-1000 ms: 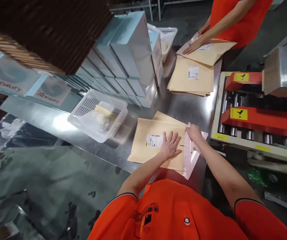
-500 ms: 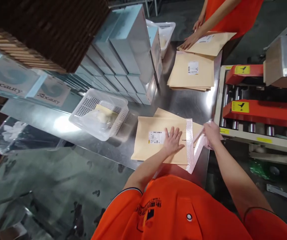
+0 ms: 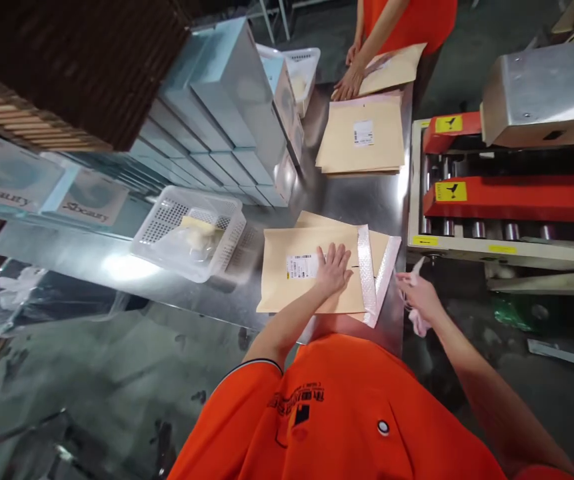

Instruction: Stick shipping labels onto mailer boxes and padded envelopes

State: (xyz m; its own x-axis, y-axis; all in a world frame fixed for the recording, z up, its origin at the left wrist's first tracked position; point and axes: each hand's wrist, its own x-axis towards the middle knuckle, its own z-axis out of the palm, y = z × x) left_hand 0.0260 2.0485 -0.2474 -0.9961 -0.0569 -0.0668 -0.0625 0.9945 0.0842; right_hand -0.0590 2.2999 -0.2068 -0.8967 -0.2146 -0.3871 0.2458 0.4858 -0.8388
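Note:
My left hand [image 3: 333,270] lies flat with spread fingers on a tan padded envelope [image 3: 281,250], over the edge of its white label [image 3: 303,266]. A second envelope [image 3: 311,219] sits beneath it at an angle, and the shiny bubble-lined flaps [image 3: 388,267] of both point right. Off the table's right edge, my right hand [image 3: 421,297] is closed round crumpled pale pinkish strips [image 3: 419,323], apart from the envelopes.
A white basket [image 3: 159,257] with plastic-wrapped items stands left, before stacked pale blue boxes [image 3: 237,87]. Another person's hands [image 3: 351,81] touch envelopes beyond a labelled stack [image 3: 339,143]. A roller conveyor [image 3: 467,244] with red rails runs at the right.
My right hand has moved away from the flaps, off the table edge, with the strips in it. My left hand stays on the envelope. The whole view has shifted slightly.

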